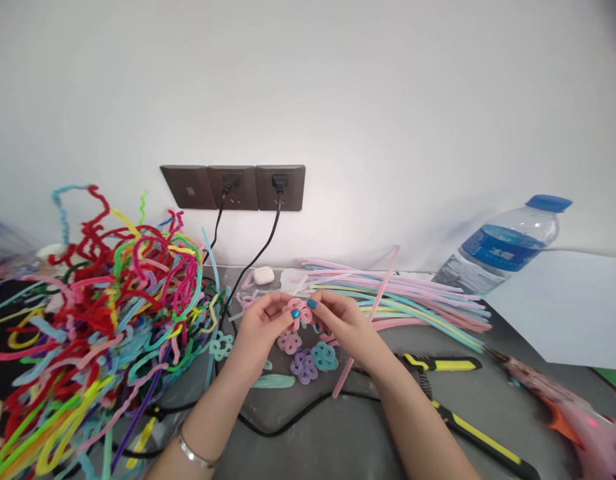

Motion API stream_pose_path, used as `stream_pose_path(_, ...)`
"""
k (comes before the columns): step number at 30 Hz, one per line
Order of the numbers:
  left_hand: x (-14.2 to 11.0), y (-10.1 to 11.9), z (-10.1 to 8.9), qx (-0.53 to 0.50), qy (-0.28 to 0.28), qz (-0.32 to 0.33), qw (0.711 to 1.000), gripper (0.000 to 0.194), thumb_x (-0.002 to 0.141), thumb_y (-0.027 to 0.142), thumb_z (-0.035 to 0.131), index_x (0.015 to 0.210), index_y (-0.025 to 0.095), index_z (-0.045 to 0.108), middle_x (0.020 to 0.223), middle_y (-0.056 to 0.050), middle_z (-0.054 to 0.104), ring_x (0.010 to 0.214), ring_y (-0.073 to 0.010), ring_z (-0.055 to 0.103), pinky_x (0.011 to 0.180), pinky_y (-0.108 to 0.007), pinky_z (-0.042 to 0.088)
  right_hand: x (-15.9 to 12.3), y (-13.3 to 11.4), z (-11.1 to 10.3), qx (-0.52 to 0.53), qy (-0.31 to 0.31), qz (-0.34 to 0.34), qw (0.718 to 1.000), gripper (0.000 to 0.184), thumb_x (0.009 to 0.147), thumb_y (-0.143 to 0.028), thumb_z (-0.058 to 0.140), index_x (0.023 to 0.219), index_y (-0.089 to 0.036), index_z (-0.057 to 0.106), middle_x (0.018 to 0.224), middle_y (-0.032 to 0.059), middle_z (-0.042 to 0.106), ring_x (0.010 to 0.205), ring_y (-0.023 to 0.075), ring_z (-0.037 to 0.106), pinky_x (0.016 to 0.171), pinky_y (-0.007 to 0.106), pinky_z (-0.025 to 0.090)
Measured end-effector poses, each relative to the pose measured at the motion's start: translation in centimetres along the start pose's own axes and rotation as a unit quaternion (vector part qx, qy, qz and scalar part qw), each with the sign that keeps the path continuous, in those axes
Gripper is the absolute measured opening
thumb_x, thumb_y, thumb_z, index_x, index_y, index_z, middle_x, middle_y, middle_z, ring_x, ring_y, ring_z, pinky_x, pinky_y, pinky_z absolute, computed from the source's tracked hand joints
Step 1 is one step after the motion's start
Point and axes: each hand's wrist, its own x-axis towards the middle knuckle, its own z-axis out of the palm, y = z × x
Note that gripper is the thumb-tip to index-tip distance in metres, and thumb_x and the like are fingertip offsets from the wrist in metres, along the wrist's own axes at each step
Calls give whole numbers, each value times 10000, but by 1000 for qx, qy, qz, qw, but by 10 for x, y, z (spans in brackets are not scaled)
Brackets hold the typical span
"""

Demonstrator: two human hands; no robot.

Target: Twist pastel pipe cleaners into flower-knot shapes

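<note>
Between the two hands, just above the grey surface (338,433), we find a small pink pipe-cleaner flower (299,309) pinched from both sides: the left hand (261,327) closes thumb and fingers on its left loops, the right hand (341,323) closes likewise on its right loops, fingertips nearly meeting. Directly below lie three finished flowers, a pink one (289,343), a purple one (304,365) and a teal one (324,356), close together but apart from the held piece; a fourth, pale green (221,345), sits to the left. We judge the step in hand to be the shaping of petal loops. To do it well, we advise holding the twisted centre firm with one hand while the other rounds each loop evenly, matching the finished pieces for size. A bundle of straight pastel stems (413,300) lies near the right hand, a tangled bright heap (103,313) to the left. We note a black cable (298,417) running under the wrists, which could snag.
</note>
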Motion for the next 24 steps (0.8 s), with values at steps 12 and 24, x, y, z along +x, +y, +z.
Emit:
stream_pose_path(12, -1, -1, -3, 58, -78, -48, 994, 309, 671, 374, 813, 843, 141, 708, 777, -36, 662, 697, -149, 613, 624, -262, 544, 1, 4, -3, 20, 15, 43, 999, 357, 810, -518, 654, 742, -174, 588, 656, -6, 555, 580, 122, 493, 527, 241, 388)
stream_pose_path(24, -3, -4, 6, -16, -4, -22, 1000, 393, 604, 470, 846, 783, 153, 698, 642, 5, 617, 606, -110, 576, 529, -193, 499, 0, 1, 1, 20, 11, 36, 999, 334, 828, -504, 633, 772, -181, 569, 656, -5, 552, 614, 142, 525, 566, 257, 402)
